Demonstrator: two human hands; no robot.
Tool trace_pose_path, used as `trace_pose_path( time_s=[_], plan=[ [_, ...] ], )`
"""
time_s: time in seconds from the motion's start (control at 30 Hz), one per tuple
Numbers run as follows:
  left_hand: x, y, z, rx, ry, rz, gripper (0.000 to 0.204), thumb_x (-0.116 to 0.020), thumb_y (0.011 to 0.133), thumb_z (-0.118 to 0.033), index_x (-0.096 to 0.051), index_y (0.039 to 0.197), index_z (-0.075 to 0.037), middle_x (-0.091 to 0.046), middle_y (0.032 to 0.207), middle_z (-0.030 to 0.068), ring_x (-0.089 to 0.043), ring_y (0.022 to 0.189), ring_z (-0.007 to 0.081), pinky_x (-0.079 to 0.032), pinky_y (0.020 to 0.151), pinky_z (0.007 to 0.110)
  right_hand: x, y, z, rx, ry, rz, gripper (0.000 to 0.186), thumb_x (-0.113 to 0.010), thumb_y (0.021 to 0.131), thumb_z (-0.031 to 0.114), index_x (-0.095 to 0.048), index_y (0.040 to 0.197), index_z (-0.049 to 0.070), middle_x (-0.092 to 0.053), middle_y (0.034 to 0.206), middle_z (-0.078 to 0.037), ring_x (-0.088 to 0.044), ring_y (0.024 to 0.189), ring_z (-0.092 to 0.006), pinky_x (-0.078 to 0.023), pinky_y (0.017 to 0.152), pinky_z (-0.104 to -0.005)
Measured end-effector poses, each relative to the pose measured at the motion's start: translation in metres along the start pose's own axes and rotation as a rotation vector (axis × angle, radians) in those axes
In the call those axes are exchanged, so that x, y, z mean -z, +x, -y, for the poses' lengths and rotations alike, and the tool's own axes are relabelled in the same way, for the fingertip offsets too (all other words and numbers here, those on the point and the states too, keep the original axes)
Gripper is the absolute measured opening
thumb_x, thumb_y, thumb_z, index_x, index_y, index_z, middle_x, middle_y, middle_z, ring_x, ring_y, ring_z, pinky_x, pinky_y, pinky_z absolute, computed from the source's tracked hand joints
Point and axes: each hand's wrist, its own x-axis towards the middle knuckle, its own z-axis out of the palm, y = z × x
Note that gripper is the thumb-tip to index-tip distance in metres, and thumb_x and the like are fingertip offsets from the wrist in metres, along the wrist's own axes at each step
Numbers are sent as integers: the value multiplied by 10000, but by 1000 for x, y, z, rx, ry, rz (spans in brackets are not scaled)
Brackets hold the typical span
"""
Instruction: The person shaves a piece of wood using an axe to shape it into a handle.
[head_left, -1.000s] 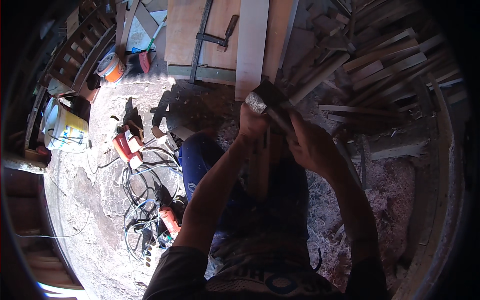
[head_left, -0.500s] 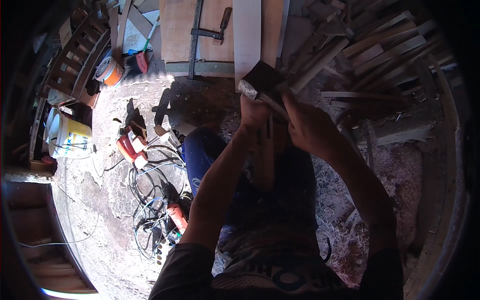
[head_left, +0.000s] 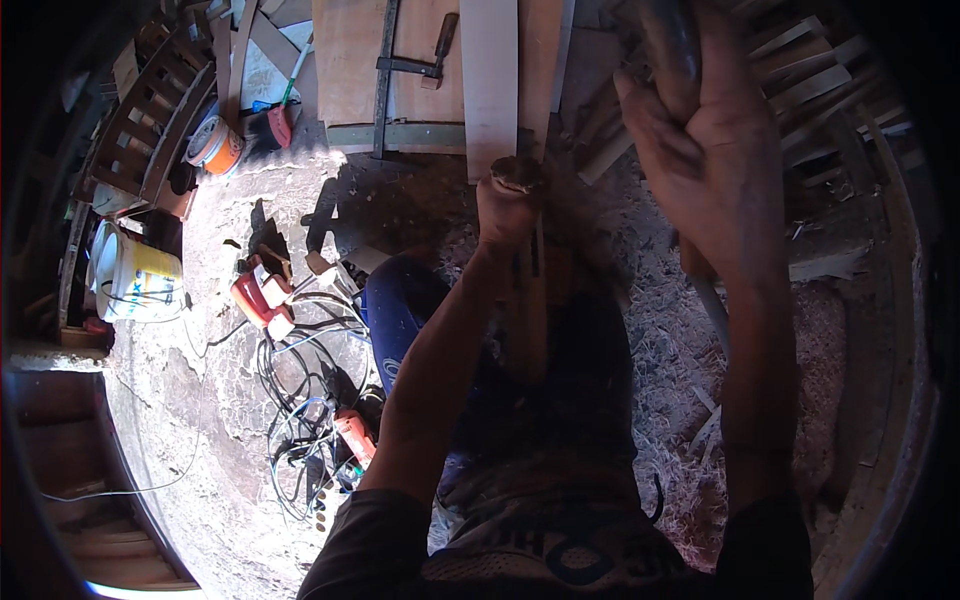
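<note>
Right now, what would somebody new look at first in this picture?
Probably the right hand, raised high at the top right and wrapped around a dark tool handle. Below it, the left hand grips the top of an upright brown wooden piece in the middle. At the left, a white and yellow plastic bucket stands on the dusty ground.

Sunlit dirt floor [head_left: 200, 420] with wood shavings [head_left: 680, 350], stacked planks [head_left: 490, 70] beyond.
</note>
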Motion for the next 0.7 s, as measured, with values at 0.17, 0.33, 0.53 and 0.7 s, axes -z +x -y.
trace_pose_path(
  time_s=[0.17,0.33,0.53,0.7],
  plan=[
    [-16,-4,-13,-257,-281,52,142,-699,807,-42,-693,946,-15,-692,981,51,-644,917,137,-516,795,311,-54,-85,-64,20,-137,580,546,-619,846,41,-415,1353,49,-655,803,-231,-664,787,-455,-512,670,-530],
    [-10,-1,12,-178,-67,13,142,-705,800,-44,-706,938,-16,-703,952,44,-654,887,141,-520,786,304,-34,-75,-44,-73,39,569,575,-641,859,67,-414,1387,61,-666,891,-252,-687,842,-418,-519,711,-504],
    [2,8,5,12,4,-6,119,-724,797,-73,-723,895,-6,-730,854,28,-663,794,104,-525,724,276,-1,-1,-5,76,91,57,594,-673,884,66,-430,1424,112,-640,790,-188,-677,674,-271,-515,606,-396],
    [-4,1,9,-33,-143,6,139,-724,790,-66,-699,918,-19,-699,849,26,-636,775,112,-512,706,283,-26,-26,-19,86,-126,225,578,-632,865,31,-405,1395,49,-667,837,-228,-683,741,-409,-537,644,-481]
  ],
)
